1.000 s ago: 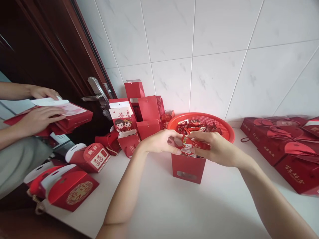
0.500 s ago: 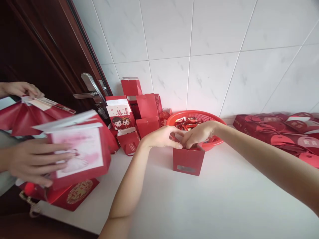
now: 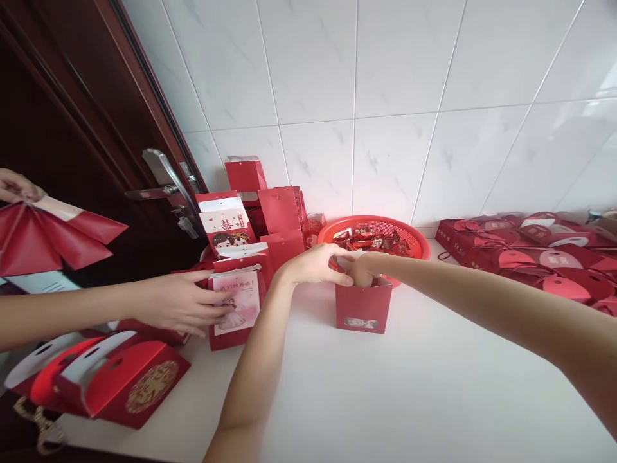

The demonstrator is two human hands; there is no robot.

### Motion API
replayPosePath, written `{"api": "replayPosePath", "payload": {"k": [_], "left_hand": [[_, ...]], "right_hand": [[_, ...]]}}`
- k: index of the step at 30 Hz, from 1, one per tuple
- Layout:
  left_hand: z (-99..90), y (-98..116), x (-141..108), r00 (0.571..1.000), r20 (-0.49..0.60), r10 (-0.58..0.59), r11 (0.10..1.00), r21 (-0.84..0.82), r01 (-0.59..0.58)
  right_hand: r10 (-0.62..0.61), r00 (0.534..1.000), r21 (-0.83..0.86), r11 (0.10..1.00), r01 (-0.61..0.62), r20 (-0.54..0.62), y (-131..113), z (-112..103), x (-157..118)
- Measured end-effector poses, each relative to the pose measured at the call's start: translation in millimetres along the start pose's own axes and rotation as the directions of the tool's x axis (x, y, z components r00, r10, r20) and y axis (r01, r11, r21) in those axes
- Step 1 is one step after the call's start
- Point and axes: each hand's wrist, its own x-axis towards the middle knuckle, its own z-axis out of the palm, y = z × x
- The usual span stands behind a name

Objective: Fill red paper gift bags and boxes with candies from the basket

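An upright red box (image 3: 364, 305) with a small oval window stands on the white table, its top open. My left hand (image 3: 315, 265) grips the left side of its rim between thumb and fingers. My right hand (image 3: 365, 270) reaches down inside the box, so its fingers are hidden. Something pale shows through the window. Right behind the box is a red plastic basket (image 3: 421, 243) with small wrapped packets (image 3: 369, 239) in it.
Several red boxes (image 3: 282, 209) stand by the wall at centre left. Another person's hand (image 3: 186, 302) is at a box with a pink picture (image 3: 236, 302). Handled red boxes (image 3: 137, 386) lie front left; more boxes (image 3: 520, 251) fill the right. A door handle (image 3: 161, 173) is behind.
My right hand has gone deeper into the box, and a pale shape now shows in its window. The other person's pink-picture box has moved right, onto the table beside the standing boxes.
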Motion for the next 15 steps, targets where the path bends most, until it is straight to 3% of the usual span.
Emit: {"api": "replayPosePath", "payload": {"k": [2,4,7,10,13,15], "left_hand": [[2.6,11.4,-3.5,0.997,0.017,-0.074,0.997,0.005,0.074],[5.6,26.5,-10.6,0.992,-0.039,-0.122,0.993,-0.001,0.122],[12.7,53.0,-0.3,0.978,-0.175,-0.111,0.994,-0.035,0.107],[25.8,85.5,60.5,0.971,-0.237,-0.032,0.996,-0.089,0.012],[39.4,111.5,139.7,0.969,-0.247,-0.019,0.989,-0.145,-0.018],[44.2,117.7,173.3,0.97,-0.244,-0.018,0.988,-0.151,-0.02]], "right_hand": [[0.119,0.991,-0.042,0.992,-0.116,0.065,2.5,-0.1,-1.4],[0.245,0.958,-0.116,0.966,-0.229,0.147,5.6,-0.6,-2.7],[0.192,0.966,-0.142,0.976,-0.168,0.173,9.3,2.3,-4.0],[0.014,0.998,-0.053,0.999,-0.011,0.067,8.6,12.6,-4.0],[-0.037,0.999,-0.008,0.999,0.037,-0.013,4.3,23.8,-2.9],[-0.063,0.997,0.008,0.998,0.063,-0.047,2.3,26.9,-2.6]]}}
